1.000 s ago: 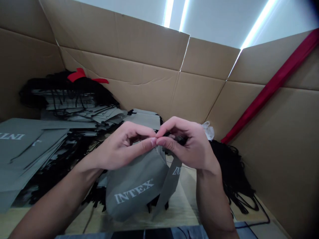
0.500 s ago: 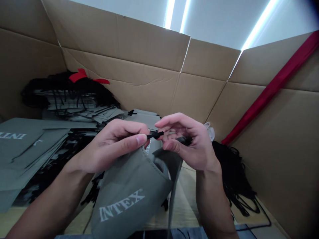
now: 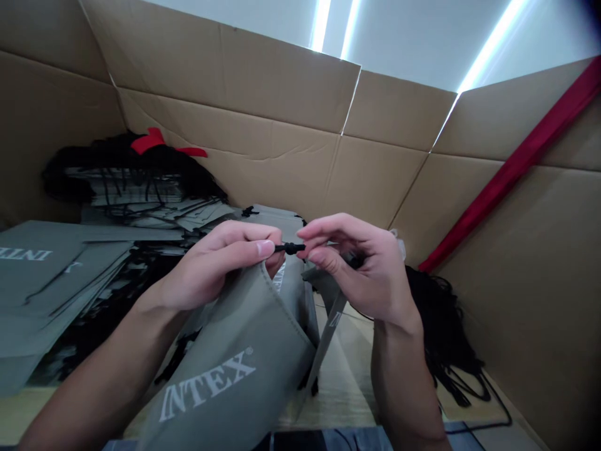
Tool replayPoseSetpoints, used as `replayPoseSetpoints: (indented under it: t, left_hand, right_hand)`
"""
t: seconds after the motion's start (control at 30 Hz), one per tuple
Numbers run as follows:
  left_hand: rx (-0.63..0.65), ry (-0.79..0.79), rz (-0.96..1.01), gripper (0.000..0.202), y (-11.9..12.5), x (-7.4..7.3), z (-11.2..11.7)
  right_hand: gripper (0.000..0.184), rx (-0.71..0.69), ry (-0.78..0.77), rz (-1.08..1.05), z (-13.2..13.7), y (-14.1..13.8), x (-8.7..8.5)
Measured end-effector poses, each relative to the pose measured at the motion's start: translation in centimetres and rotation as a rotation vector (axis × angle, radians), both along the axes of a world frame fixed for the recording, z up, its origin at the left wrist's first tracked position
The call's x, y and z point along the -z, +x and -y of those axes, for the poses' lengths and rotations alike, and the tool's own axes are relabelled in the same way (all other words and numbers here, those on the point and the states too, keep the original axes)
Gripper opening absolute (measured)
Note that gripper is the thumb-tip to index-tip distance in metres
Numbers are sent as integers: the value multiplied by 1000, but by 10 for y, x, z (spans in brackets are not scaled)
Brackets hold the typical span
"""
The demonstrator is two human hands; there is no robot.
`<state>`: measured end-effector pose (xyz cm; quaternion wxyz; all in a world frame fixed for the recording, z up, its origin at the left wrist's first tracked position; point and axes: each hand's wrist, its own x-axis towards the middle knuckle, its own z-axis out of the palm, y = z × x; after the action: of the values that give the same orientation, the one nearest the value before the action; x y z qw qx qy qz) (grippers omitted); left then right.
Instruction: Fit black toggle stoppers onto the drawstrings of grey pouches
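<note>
Between my hands runs a short black cord [image 3: 292, 248] with a knot in its middle. My left hand [image 3: 230, 254] pinches one side of it between thumb and forefinger. On the other side, the thumb and fingertips of my right hand [image 3: 359, 263] close on the cord's end. A grey fabric bag [image 3: 235, 363] with white INTEX lettering hangs open-mouthed below my left hand. Another grey flap with lettering hangs under my right hand; whether it belongs to the same bag I cannot tell.
At left lie stacks of grey bags [image 3: 42, 288] with black cords. Behind them is a taller pile topped by black cords [image 3: 107, 153] and red strips [image 3: 149, 141]. More black cords [image 3: 441, 326] lie at right. Cardboard walls [image 3: 235, 119] surround the table, with a dark red strip [image 3: 498, 181] along one.
The knot between my hands looks smaller and tighter, and my right fingertips have closed on the cord. The hanging bag has swung slightly left and down.
</note>
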<state>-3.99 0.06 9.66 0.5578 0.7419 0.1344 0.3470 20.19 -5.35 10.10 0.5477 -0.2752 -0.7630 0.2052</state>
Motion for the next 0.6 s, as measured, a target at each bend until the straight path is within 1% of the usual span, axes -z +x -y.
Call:
replayPoseSetpoints:
  t: [0.1, 0.2, 0.27, 0.37, 0.4, 0.5, 0.53, 0.6]
  left_hand:
    - [10, -44, 59, 46, 5, 0, 3]
    - [-1, -70, 69, 44, 9, 2, 4]
    - [8, -40, 27, 40, 9, 4, 2]
    - [-2, 58, -46, 35, 9, 6, -2]
    - [-23, 101, -62, 36, 9, 7, -3]
    - [-88, 209, -95, 42, 9, 5, -3]
    - [-94, 219, -102, 43, 9, 3, -2]
    - [-87, 214, -113, 45, 8, 1, -1]
  right_hand:
    - [35, -16, 37, 32, 1, 1, 1]
    - [42, -22, 54, 48, 0, -3, 4]
    - [38, -16, 87, 49, -2, -6, 6]
    - [23, 18, 133, 51, -3, -10, 7]
    - [22, 24, 127, 43, -3, -9, 7]
    - [25, 35, 76, 10, -1, -7, 4]
    - [23, 44, 72, -1, 0, -6, 2]
    - [14, 69, 86, -14, 1, -5, 1]
